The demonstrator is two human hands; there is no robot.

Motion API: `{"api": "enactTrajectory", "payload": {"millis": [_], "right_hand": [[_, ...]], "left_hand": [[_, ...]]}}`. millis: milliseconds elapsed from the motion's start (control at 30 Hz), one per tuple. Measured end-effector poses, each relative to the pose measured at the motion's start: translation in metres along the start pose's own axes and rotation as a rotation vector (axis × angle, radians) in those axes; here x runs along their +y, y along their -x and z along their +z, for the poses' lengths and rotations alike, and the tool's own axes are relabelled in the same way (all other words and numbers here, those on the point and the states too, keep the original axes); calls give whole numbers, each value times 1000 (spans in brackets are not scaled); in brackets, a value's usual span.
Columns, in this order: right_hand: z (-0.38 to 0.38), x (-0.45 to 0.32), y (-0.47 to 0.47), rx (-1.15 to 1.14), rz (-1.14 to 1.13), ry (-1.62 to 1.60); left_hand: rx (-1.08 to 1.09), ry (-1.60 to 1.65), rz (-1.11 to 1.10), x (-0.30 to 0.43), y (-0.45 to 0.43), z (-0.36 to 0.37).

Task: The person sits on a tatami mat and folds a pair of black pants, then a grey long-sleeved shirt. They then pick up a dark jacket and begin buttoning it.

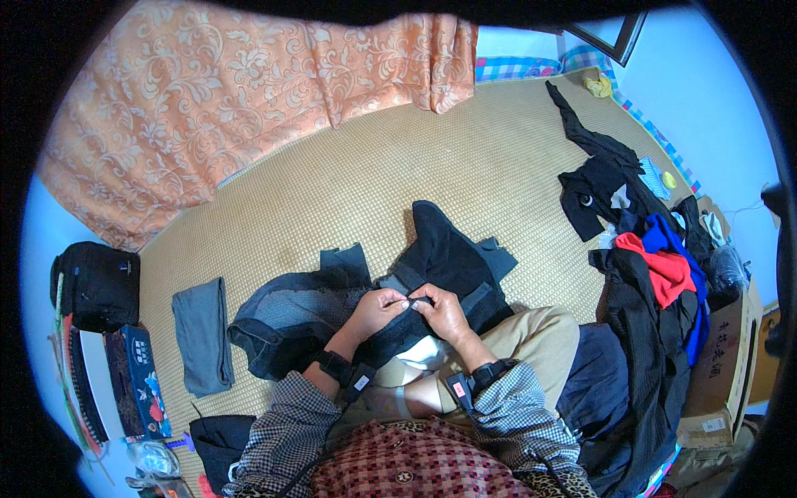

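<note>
A dark garment with grey panels (436, 249) lies across the lap and over the woven mat (373, 168). Its edge is pinched between the fingertips of my left hand (380, 309) and my right hand (441, 311), which nearly touch each other at the middle. Whether a needle or thread is between the fingers is too small to tell. To the left, the garment spreads out with a grey fuzzy lining (299, 308) showing. Each wrist wears a black strap with a small box.
A folded grey cloth (202, 336) lies at the left, near a black bag (96, 286) and a patterned box (149, 380). At right are heaped dark clothes (647, 330), a red cloth (660, 267) and a cardboard box (716, 367). An orange curtain (249, 93) hangs at the mat's far edge.
</note>
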State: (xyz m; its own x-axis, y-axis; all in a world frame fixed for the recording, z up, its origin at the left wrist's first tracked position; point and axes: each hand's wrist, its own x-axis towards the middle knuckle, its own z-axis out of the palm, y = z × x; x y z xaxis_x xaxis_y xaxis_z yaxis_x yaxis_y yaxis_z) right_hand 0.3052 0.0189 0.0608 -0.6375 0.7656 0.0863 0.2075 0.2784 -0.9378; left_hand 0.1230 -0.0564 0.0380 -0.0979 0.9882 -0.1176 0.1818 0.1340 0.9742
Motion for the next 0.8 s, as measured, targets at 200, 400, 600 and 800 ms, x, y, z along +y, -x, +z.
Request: {"api": "enactTrajectory", "payload": {"millis": [200, 400, 600, 800], "right_hand": [[2, 9, -2, -64, -16, -107], [-3, 10, -5, -113, 100, -196], [-4, 12, -8, -159, 104, -284], [-4, 10, -6, -157, 109, -236]], "left_hand": [[-29, -48, -55, 2, 2, 4], [29, -27, 19, 8, 6, 12], [-11, 44, 35, 6, 8, 10], [6, 4, 5, 16, 10, 8]]}}
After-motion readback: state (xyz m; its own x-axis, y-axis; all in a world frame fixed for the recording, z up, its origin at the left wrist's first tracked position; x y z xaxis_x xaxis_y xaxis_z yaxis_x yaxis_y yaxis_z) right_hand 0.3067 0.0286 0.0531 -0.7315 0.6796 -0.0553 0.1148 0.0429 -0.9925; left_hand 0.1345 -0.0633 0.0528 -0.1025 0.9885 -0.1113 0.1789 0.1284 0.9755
